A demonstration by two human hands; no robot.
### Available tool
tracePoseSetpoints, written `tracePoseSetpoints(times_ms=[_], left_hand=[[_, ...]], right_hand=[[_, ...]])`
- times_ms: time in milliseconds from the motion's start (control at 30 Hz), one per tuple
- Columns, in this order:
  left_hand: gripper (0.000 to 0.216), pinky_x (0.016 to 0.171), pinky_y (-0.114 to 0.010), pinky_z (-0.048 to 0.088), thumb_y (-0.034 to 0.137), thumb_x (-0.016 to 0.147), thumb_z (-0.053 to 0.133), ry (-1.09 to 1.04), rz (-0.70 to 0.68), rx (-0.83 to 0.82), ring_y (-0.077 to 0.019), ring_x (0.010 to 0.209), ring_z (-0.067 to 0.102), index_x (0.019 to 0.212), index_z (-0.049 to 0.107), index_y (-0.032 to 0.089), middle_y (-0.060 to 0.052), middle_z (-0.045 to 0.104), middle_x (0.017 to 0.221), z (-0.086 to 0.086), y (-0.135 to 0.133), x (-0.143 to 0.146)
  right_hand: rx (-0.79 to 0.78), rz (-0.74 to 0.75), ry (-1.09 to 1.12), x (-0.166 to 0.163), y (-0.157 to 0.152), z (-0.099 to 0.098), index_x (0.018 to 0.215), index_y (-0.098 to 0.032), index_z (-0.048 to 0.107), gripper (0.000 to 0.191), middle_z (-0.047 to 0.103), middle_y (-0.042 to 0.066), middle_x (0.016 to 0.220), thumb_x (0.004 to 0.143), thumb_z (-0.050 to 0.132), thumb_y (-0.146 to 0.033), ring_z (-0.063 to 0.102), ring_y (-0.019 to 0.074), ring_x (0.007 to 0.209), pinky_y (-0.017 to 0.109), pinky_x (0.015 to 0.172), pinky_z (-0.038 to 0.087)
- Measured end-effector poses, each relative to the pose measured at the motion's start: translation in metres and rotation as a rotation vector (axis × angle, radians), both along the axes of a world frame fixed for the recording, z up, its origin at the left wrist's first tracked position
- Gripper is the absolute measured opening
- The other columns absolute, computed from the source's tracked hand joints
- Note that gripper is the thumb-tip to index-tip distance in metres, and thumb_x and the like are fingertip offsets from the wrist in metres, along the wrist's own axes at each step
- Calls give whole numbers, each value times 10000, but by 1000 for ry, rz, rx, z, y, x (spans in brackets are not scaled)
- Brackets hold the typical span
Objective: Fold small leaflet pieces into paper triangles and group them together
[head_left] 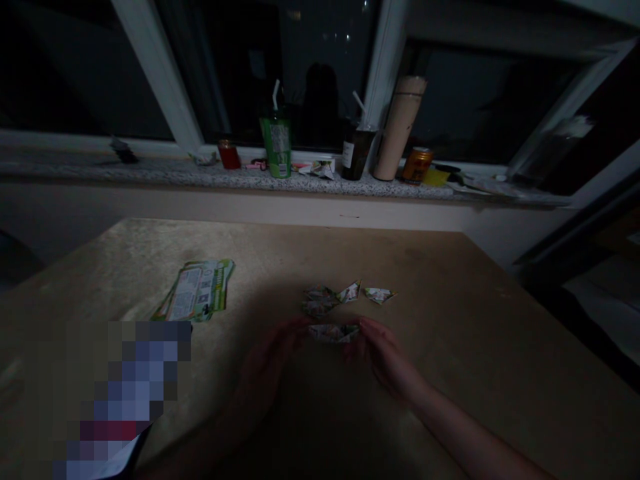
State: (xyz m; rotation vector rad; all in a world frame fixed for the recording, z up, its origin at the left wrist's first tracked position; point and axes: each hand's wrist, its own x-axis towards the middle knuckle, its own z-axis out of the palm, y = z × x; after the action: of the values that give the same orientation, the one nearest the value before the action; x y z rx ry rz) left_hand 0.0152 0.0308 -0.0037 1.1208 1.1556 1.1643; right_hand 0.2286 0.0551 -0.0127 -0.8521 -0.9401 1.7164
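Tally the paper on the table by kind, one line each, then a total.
Folded paper pieces lying loose: 3
Folded paper piece held between left hand and right hand: 1
Stacks of printed flyers: 1
Total: 5

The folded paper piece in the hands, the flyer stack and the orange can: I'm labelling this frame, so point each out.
folded paper piece (334, 333), head view, its middle.
flyer stack (197, 291), head view, top sheet.
orange can (417, 165), head view, its side.
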Motion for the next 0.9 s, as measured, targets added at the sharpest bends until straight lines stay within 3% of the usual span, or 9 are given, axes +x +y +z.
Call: tracePoseSetpoints(times_ms=[100,267,600,900], left_hand=[[309,1095,-363,252,336,884,598,120,-49,81,-251,1229,473,1181,643,265,-1,612,1250,2,-4,0],[396,1108,-390,235,289,951,479,331,-197,192,-230,1299,404,1347,500,285,5,501,1382,0,-4,1],[495,1067,-398,316,286,924,532,313,-231,187,-256,1289,414,1406,416,272,-37,412,1449,0,0,15],[445,1118,-414,213,272,924,509,422,-284,294,-249,1342,334,1367,475,293,-4,416,1447,0,5,17]], right_hand=[[119,-75,-130,8,10,0,687,-180,622,343,652,9,590,823,633,-495,591,144,567,249,603,435],[222,-111,-282,17,21,2,710,-184,634,351,660,15,606,807,634,-521,576,151,551,258,575,425],[278,-196,-422,21,23,6,675,-182,643,410,637,12,557,790,610,-574,563,156,528,266,557,422],[261,-345,-444,22,27,4,676,-174,657,319,586,-15,512,743,682,-485,493,116,456,239,495,385]])
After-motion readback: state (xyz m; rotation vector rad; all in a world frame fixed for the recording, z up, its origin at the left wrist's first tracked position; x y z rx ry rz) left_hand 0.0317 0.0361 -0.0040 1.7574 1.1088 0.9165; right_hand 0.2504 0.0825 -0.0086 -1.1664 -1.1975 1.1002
